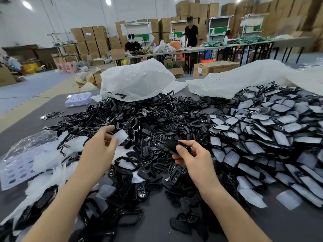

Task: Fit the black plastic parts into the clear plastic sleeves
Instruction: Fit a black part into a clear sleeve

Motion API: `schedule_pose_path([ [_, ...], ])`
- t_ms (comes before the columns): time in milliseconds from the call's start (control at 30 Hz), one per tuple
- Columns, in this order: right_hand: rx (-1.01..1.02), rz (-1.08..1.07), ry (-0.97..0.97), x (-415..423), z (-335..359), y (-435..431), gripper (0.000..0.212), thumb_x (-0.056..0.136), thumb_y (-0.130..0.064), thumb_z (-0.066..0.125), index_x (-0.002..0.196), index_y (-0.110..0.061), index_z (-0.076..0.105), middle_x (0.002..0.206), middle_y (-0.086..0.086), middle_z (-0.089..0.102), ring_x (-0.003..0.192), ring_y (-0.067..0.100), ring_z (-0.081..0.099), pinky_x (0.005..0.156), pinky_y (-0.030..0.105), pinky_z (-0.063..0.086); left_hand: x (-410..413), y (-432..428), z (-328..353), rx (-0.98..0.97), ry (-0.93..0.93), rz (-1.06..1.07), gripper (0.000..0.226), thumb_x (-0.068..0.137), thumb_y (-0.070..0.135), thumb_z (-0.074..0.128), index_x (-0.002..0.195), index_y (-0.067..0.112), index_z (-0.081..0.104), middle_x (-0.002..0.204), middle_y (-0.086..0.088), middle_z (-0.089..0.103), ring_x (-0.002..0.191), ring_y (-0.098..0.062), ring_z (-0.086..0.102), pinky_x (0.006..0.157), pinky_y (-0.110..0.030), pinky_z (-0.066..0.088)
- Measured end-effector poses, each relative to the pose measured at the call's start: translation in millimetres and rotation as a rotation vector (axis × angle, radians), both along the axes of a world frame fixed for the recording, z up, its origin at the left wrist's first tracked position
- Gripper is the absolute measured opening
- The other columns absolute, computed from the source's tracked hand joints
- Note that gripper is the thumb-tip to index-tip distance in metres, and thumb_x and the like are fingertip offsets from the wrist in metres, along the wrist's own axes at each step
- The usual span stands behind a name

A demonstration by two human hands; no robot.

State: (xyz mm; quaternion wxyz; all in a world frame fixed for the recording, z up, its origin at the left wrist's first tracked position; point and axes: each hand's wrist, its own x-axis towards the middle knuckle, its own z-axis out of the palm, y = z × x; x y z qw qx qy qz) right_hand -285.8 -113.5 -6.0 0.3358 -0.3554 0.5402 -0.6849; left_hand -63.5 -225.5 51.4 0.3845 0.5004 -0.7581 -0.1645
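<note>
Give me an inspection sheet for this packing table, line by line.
Surface: dark grey table, mostly covered.
Job's things: loose black parts heaped in the middle; sleeved parts heaped at right; empty clear sleeves at left.
Clutter: white plastic bags at the far edge; clear tray; perforated sheet at left.
Hands: left hand holds a clear sleeve; right hand pinches a black part.
Cables: one thin line on the floor at left, possibly a cord.
Surroundings: stacked cardboard boxes, long tables, two people working.
</note>
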Motion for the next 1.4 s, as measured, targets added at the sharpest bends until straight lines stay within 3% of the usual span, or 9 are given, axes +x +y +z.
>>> schedule_pose_path([
  [133,-0.067,0.131,-0.341,1.5,10.3,0.9,0.018,0.086,-0.016,0.074,0.104,-0.012,0.073,0.095,0.008,0.077,0.088,0.020,0.076,0.070,0.024,0.060,-16.5,30.6,-4.7,0.180,0.377,-0.160,0.014,0.097,0.016,0.063,0.101,0.028,0.068,0.079,0.005,0.074,0.074,-0.007,0.069,0.065,-0.020,0.056],
  [233,-0.122,0.300,-0.480,3.7,14.5,3.3,0.026,0.078,-0.019,0.076,0.102,-0.010,0.074,0.107,0.014,0.076,0.098,0.025,0.075,0.078,0.029,0.061,-31.9,47.3,-18.5,0.311,0.498,-0.220,0.008,0.096,0.016,0.063,0.096,0.021,0.069,0.076,0.001,0.073,0.072,-0.010,0.068,0.069,-0.023,0.057],
  [400,-0.130,0.430,-0.436,11.5,11.7,4.2,0.014,0.085,-0.018,0.074,0.097,-0.019,0.080,0.111,0.011,0.076,0.097,0.021,0.074,0.085,0.031,0.059,-49.1,64.7,-40.5,0.347,0.447,-0.279,0.010,0.093,0.021,0.065,0.101,0.024,0.061,0.076,-0.001,0.073,0.070,-0.018,0.066,0.073,-0.037,0.053],
  [567,-0.123,0.432,-0.339,15.0,8.2,3.7,0.019,0.083,-0.025,0.077,0.101,-0.018,0.079,0.106,0.011,0.077,0.093,0.022,0.074,0.081,0.030,0.059,-49.8,72.5,-47.7,0.278,0.348,-0.374,0.034,0.095,0.019,0.059,0.117,0.043,0.053,0.073,-0.007,0.067,0.066,-0.013,0.059,0.064,-0.014,0.044],
  [767,-0.088,0.432,-0.309,14.5,7.3,5.1,0.025,0.089,-0.020,0.074,0.110,-0.007,0.073,0.114,0.019,0.074,0.099,0.028,0.073,0.084,0.033,0.059,-51.8,78.2,-48.8,0.259,0.408,-0.399,0.005,0.097,0.027,0.059,0.097,0.030,0.061,0.073,-0.002,0.071,0.071,-0.019,0.064,0.071,-0.027,0.051],
  [933,-0.074,0.388,-0.332,14.5,9.5,6.1,0.016,0.083,-0.018,0.074,0.098,-0.015,0.078,0.103,0.013,0.076,0.090,0.023,0.075,0.077,0.028,0.059,-49.8,79.1,-47.7,0.248,0.494,-0.358,0.032,0.095,0.012,0.061,0.095,0.044,0.061,0.069,0.000,0.069,0.064,-0.008,0.063,0.066,-0.016,0.050],
  [1100,-0.071,0.213,-0.367,11.0,9.2,2.9,0.012,0.087,-0.012,0.073,0.098,-0.012,0.076,0.090,0.012,0.076,0.080,0.021,0.075,0.069,0.024,0.059,-47.4,79.4,-47.6,0.222,0.520,-0.353,0.033,0.099,0.012,0.055,0.098,0.043,0.064,0.068,-0.001,0.064,0.070,-0.020,0.061,0.069,-0.026,0.050],
  [1300,-0.068,0.090,-0.323,5.7,6.4,0.7,0.014,0.092,-0.005,0.070,0.105,-0.012,0.071,0.087,0.008,0.078,0.080,0.019,0.076,0.069,0.022,0.058,-44.7,82.4,-50.3,0.272,0.431,-0.384,0.049,0.097,0.003,0.051,0.110,0.047,0.069,0.080,-0.001,0.068,0.073,-0.027,0.057,0.063,-0.012,0.042],
  [1400,-0.065,0.065,-0.290,5.0,5.8,1.6,0.015,0.093,-0.007,0.071,0.104,-0.017,0.074,0.091,0.008,0.079,0.083,0.020,0.076,0.072,0.022,0.059,-46.4,84.0,-49.9,0.233,0.349,-0.379,0.049,0.096,0.002,0.054,0.111,0.047,0.067,0.082,0.013,0.071,0.060,-0.010,0.054,0.057,-0.011,0.042],
])
